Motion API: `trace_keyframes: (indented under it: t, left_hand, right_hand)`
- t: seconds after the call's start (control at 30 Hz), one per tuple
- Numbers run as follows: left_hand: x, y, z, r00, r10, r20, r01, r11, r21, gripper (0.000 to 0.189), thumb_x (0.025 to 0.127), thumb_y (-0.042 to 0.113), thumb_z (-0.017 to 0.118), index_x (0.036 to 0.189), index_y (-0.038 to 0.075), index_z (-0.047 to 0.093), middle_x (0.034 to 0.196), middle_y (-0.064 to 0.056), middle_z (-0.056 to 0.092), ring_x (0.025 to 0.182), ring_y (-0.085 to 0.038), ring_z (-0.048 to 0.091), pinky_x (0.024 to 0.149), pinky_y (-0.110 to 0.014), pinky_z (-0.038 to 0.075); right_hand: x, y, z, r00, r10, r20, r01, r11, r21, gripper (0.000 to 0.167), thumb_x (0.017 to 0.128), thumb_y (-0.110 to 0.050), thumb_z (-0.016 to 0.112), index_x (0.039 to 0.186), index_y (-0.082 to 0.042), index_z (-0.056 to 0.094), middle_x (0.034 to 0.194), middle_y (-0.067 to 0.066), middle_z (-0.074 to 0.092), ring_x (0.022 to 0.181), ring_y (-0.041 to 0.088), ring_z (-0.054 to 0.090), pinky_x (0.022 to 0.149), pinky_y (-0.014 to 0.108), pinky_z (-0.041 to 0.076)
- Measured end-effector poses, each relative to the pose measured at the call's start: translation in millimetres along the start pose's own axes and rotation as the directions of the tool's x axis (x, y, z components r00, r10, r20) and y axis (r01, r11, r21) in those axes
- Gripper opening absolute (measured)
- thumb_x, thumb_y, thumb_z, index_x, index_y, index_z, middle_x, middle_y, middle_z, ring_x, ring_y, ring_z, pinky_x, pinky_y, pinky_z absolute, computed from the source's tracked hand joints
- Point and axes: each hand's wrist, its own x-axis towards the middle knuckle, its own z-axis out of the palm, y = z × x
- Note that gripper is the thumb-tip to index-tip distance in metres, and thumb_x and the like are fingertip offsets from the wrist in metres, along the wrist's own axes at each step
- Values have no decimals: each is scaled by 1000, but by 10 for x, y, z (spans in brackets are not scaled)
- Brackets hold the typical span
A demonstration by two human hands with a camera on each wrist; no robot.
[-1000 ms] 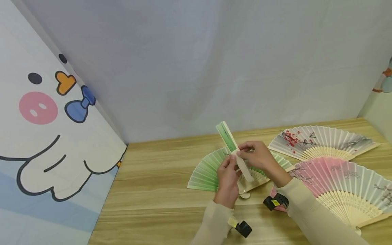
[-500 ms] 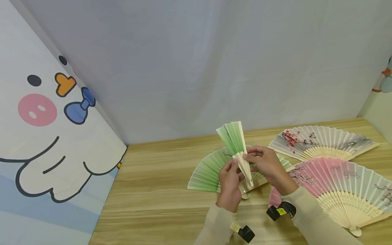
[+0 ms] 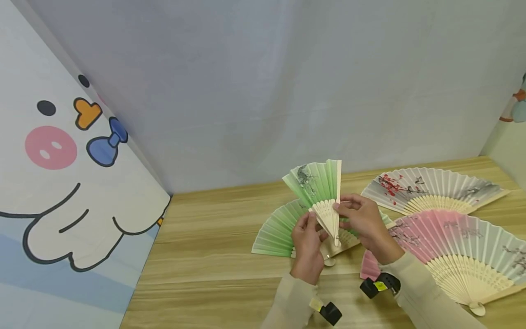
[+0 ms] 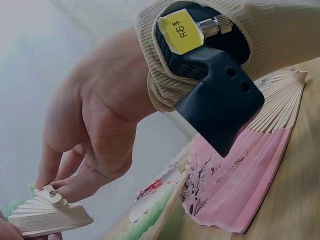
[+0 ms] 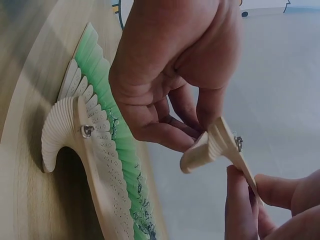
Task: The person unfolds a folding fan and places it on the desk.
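A partly spread green folding fan (image 3: 314, 183), with pale slatted ribs and a dark printed design, is held up between both hands. My left hand (image 3: 307, 242) pinches its left guard stick, thumb in front. On the other guard, the thumb and fingers of my right hand (image 3: 363, 224) grip near the edge of the cloth. The ribs meet at a metal rivet (image 5: 238, 144), pointing down between the hands. Beneath lies another green fan (image 3: 273, 233), spread on the table and partly hidden by the hands and the held fan.
On the right of the wooden table (image 3: 197, 260) lie a spread pink-and-grey fan (image 3: 444, 233) and, behind it, a white-and-grey fan with red blossoms (image 3: 435, 187). A grey cloth backdrop (image 3: 287, 91) rises at the back, a cartoon-printed panel (image 3: 53, 192) at the left.
The held green fan was folded to a narrow strip and has spread into a wedge. My right hand has moved right with its guard stick; the left hand has stayed nearly in place.
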Motion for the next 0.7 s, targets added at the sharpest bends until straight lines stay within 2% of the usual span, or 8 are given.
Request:
trace_keyframes:
  t: [0.2,0.5,0.7]
  left_hand:
    - [-2,6,9,1000,22,-5,-22,1000,-13,33,110,12,54,137,-8,58,113,-12,67,86,-12,62,64,-17,53]
    - [17,21,9,1000,12,-25,-13,1000,-25,24,107,11,53,126,-3,60,106,-10,63,85,-14,60,63,-18,53]
    - [25,31,0,1000,10,-30,-11,999,-42,23,109,12,52,127,-2,58,110,-11,62,88,-15,60,65,-20,54]
  right_hand:
    - [-8,-11,-20,999,17,-36,-16,999,27,43,105,-5,63,142,12,50,96,-3,65,79,3,65,68,24,62]
    - [-24,-6,-52,996,45,-73,-37,993,110,37,105,-5,64,137,7,50,88,-10,66,82,1,66,69,22,62]
    - [-39,6,-56,994,54,-98,-37,986,165,33,105,-4,64,134,4,49,93,-7,66,83,2,67,72,22,63]
